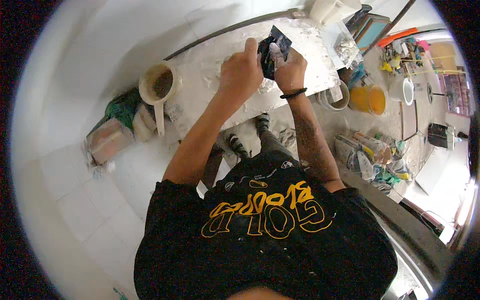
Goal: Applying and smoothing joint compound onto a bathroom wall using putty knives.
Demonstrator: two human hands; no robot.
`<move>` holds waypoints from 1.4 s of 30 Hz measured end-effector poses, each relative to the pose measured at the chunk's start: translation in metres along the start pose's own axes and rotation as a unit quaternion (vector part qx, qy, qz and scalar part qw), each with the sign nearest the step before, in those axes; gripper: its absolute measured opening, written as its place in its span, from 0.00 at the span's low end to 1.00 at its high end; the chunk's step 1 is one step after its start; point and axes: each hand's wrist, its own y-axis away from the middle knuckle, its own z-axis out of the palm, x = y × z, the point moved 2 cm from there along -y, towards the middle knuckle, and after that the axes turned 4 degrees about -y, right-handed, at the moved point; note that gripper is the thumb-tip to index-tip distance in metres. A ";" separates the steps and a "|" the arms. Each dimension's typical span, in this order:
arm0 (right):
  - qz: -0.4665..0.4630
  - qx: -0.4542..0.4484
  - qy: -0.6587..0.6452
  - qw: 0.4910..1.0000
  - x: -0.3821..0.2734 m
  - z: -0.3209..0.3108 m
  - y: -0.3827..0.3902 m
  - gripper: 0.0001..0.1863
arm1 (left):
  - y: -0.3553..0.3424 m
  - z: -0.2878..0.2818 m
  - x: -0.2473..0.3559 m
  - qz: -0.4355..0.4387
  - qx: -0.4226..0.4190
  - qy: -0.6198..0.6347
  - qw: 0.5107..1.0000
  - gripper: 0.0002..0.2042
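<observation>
Above a white, plaster-smeared work board [200,80], my left hand [239,72] is closed at the left edge of some dark flat scraper-like blades [281,40], thumb raised; its other fingertips are hidden behind them. My right hand [291,70] grips the same dark blades from the right, its whitened thumb over their face. I cannot make out whether these are one tool or two. A black band circles my right wrist. White lumps and smears lie on the board under my hands.
A white long-handled pot [159,112] sits left, beside bags and a plastic box [110,142]. Right are a grey bucket [327,104], yellow bucket [372,100], white bucket [406,92] and piled sacks [365,155]. A pale container [330,10] stands behind. My feet show below the board's edge.
</observation>
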 end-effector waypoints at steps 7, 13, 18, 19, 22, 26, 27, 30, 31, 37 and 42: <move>-0.125 -0.073 0.069 0.987 -0.012 -0.019 0.005 0.08 | -0.020 0.031 -0.075 -0.092 -0.032 0.065 0.993 0.15; -0.306 -0.297 0.178 0.887 -0.022 -0.051 0.062 0.10 | -0.026 0.027 -0.095 -0.183 -0.083 0.256 0.946 0.19; -0.320 -0.298 0.231 0.869 0.037 -0.021 0.046 0.17 | -0.018 0.029 -0.083 -0.184 -0.126 0.342 0.913 0.14; -0.304 -0.279 0.238 0.879 0.047 -0.015 0.026 0.17 | -0.017 0.034 -0.083 -0.204 -0.124 0.366 0.900 0.14; -0.288 -0.201 0.233 0.907 0.078 -0.022 -0.044 0.15 | -0.030 0.035 -0.071 -0.195 -0.100 0.381 0.898 0.15; -0.305 -0.223 0.202 0.904 0.024 -0.060 -0.026 0.13 | -0.030 0.037 -0.091 -0.123 -0.072 0.282 0.949 0.19; -0.289 -0.255 0.188 0.903 0.017 -0.068 -0.005 0.13 | -0.030 0.035 -0.083 -0.124 -0.073 0.282 0.948 0.19; -0.316 -0.309 0.161 0.883 0.011 -0.064 0.061 0.13 | -0.029 0.019 -0.055 -0.146 -0.087 0.330 0.928 0.14; -0.313 -0.295 0.143 0.892 0.008 -0.055 0.062 0.11 | -0.028 0.019 -0.053 -0.159 -0.114 0.337 0.921 0.13; -0.254 -0.197 0.159 0.933 0.051 -0.035 -0.030 0.11 | -0.022 0.030 -0.072 -0.068 -0.057 0.261 0.961 0.17; -0.160 -0.130 0.062 0.977 0.031 -0.102 -0.048 0.14 | -0.023 -0.003 -0.049 -0.083 -0.036 0.171 0.981 0.14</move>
